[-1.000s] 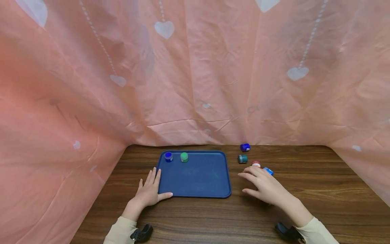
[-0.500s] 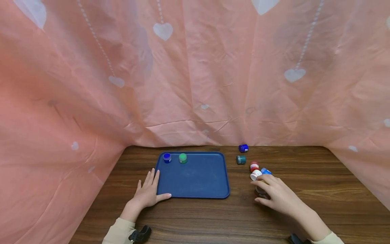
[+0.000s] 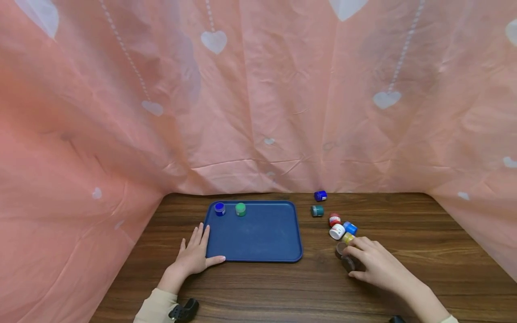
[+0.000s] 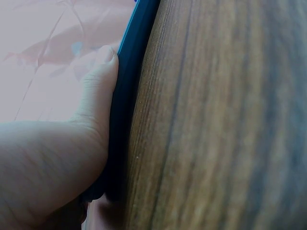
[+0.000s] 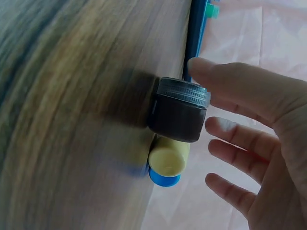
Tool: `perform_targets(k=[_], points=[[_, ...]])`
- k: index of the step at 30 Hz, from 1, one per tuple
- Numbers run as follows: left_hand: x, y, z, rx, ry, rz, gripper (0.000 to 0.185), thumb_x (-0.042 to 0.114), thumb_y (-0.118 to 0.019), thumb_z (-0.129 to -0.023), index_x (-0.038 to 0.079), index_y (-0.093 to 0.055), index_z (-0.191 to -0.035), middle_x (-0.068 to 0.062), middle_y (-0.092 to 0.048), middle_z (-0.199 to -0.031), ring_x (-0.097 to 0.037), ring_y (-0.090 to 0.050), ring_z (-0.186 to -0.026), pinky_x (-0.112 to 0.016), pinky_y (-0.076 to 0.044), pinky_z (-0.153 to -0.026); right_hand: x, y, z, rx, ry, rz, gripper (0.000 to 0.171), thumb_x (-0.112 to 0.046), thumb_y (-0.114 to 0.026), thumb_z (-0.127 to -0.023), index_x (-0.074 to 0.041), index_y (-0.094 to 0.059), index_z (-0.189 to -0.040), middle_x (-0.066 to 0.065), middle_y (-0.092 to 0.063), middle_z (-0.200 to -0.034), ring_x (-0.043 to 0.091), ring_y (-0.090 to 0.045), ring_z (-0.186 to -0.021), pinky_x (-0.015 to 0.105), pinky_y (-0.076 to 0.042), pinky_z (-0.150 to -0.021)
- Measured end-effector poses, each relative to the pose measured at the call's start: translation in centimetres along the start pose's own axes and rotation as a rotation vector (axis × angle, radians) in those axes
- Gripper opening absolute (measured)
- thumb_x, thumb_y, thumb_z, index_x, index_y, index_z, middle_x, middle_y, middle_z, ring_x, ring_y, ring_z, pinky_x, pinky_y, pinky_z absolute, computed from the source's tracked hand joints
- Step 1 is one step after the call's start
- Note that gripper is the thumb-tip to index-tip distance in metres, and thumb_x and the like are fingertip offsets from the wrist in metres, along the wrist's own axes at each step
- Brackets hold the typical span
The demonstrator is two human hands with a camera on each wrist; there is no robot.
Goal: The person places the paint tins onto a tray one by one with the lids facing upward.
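Observation:
In the head view my left hand [image 3: 190,256] lies with spread fingers along the left edge of the blue tray [image 3: 258,242]; its thumb [image 4: 98,81] touches the tray's front edge in the left wrist view. My right hand [image 3: 375,262] is at two dark paint jars, thumb and index finger on either side of the nearer dark jar [image 3: 348,264]. In the right wrist view, the thumb overlaps the clear lid of a dark jar [image 5: 178,112], with the other fingers apart from it; firm contact cannot be told. The other dark jar [image 3: 340,249] sits just beyond.
Beyond the dark jars lie a yellow jar [image 3: 348,237], a white jar [image 3: 337,231], a light-blue jar [image 3: 350,227] and a red jar [image 3: 335,219]. Farther back are teal [image 3: 317,211] and dark-blue jars [image 3: 321,195]. The tray holds blue [image 3: 220,209] and green jars [image 3: 240,209].
My right hand has moved right and toward me, from over the red and light-blue jars to the dark jars, uncovering the white and yellow jars. My left hand stays at the tray.

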State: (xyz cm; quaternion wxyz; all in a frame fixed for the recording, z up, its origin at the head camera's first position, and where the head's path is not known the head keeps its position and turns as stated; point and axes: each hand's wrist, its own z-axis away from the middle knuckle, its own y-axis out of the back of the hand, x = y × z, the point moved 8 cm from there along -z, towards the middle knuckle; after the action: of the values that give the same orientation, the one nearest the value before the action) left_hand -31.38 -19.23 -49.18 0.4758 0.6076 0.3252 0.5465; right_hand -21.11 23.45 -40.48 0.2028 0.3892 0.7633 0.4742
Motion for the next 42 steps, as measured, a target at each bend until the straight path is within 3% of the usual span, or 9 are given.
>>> perform_targets(k=[12, 23, 32, 37, 42], points=[[0.7, 0.9, 0.5, -0.032, -0.005, 0.012, 0.117, 0.072, -0.062, -0.078, 0.003, -0.011, -0.157, -0.023, -0.005, -0.163, -0.041, -0.005, -0.151, -0.073, -0.005, -0.112, 0.5, -1.0, 0.2, -0.105, -0.013, 0.022, 0.043, -0.03, -0.091, -0.057, -0.025, -0.066, -0.092, -0.01, -0.055, -0.094, 0.014, -0.053, -0.085, 0.028, -0.037, -0.062], [-0.2, -0.2, -0.1, -0.004, -0.008, 0.003, 0.119, 0.075, -0.061, -0.076, 0.005, -0.01, -0.157, -0.021, -0.003, -0.164, -0.04, -0.004, -0.152, -0.075, -0.007, -0.11, 0.2, -0.9, 0.2, -0.084, 0.009, 0.035, 0.043, -0.031, -0.09, -0.056, -0.024, -0.065, -0.091, -0.011, -0.053, -0.093, 0.012, -0.051, -0.083, 0.026, -0.035, -0.06], [-0.1, -0.1, 0.0, 0.001, -0.007, 0.007, 0.117, 0.071, -0.064, -0.077, 0.003, -0.011, -0.157, -0.021, -0.004, -0.164, -0.04, -0.004, -0.152, -0.075, -0.007, -0.11, -0.7, -0.8, -0.7, -0.057, -0.005, 0.016, 0.044, -0.033, -0.086, -0.055, -0.024, -0.052, -0.08, -0.014, -0.043, -0.087, 0.006, -0.041, -0.077, 0.024, -0.03, -0.06], [0.0, 0.0, 0.0, 0.007, -0.01, 0.01, 0.117, 0.071, -0.064, -0.077, 0.003, -0.011, -0.157, -0.021, -0.004, -0.164, -0.04, -0.004, -0.152, -0.075, -0.006, -0.11, -1.2, -0.9, -1.7, -0.024, -0.002, 0.034, 0.043, -0.034, -0.083, -0.056, -0.022, -0.051, -0.081, -0.012, -0.047, -0.088, 0.01, -0.05, -0.084, 0.027, -0.034, -0.063], [0.0, 0.0, 0.0, 0.008, -0.012, 0.008, 0.117, 0.072, -0.063, -0.077, 0.004, -0.011, -0.157, -0.021, -0.004, -0.164, -0.04, -0.004, -0.152, -0.074, -0.007, -0.111, -1.8, -1.3, -2.8, -0.023, 0.029, 0.049, 0.041, -0.035, -0.082, -0.059, -0.018, -0.053, -0.084, -0.008, -0.051, -0.089, 0.013, -0.049, -0.083, 0.03, -0.035, -0.065]])
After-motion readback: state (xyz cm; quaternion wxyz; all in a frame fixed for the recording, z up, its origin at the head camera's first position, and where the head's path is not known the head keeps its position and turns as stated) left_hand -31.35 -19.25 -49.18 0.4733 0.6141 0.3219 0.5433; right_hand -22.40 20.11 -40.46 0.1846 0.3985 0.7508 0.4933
